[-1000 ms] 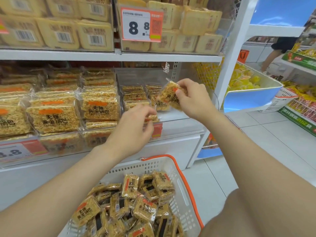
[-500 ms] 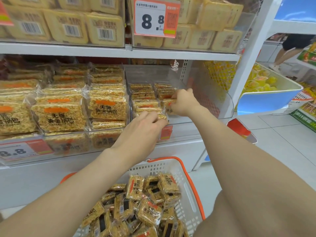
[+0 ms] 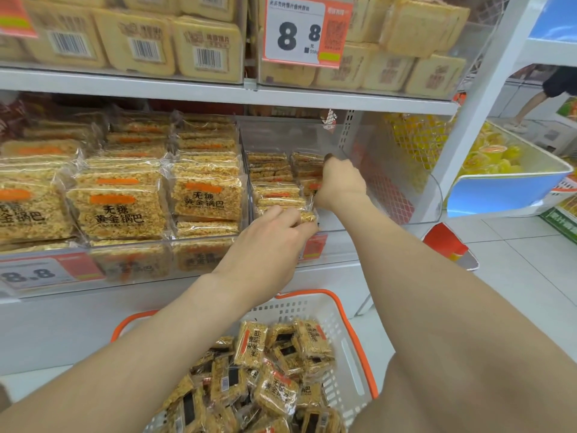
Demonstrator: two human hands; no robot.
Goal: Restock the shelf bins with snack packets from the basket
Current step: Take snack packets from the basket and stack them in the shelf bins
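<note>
A clear shelf bin (image 3: pixel 390 170) on the middle shelf holds two short stacks of small rice-crisp snack packets (image 3: pixel 271 170). My right hand (image 3: pixel 342 181) reaches into the bin and grips a packet at the right stack; most of that packet is hidden behind the hand. My left hand (image 3: pixel 274 235) is at the bin's front edge, its fingers pinching a small packet (image 3: pixel 307 217) at the bottom of the left stack. Below, a white basket (image 3: pixel 349 348) with an orange rim holds several more small packets (image 3: pixel 274 379).
Larger packets of the same snack (image 3: pixel 118 207) fill the bins to the left. Boxed cakes and a price tag (image 3: pixel 307 29) sit on the shelf above. A white upright post (image 3: pixel 468 120) stands right of the bin; beyond it, a blue bin of yellow goods (image 3: pixel 505 189) and another person's legs.
My right hand carried its packet from in front of the shelf down into the bin's right stack. My left hand moved slightly forward to the bin's front. The camera moved closer.
</note>
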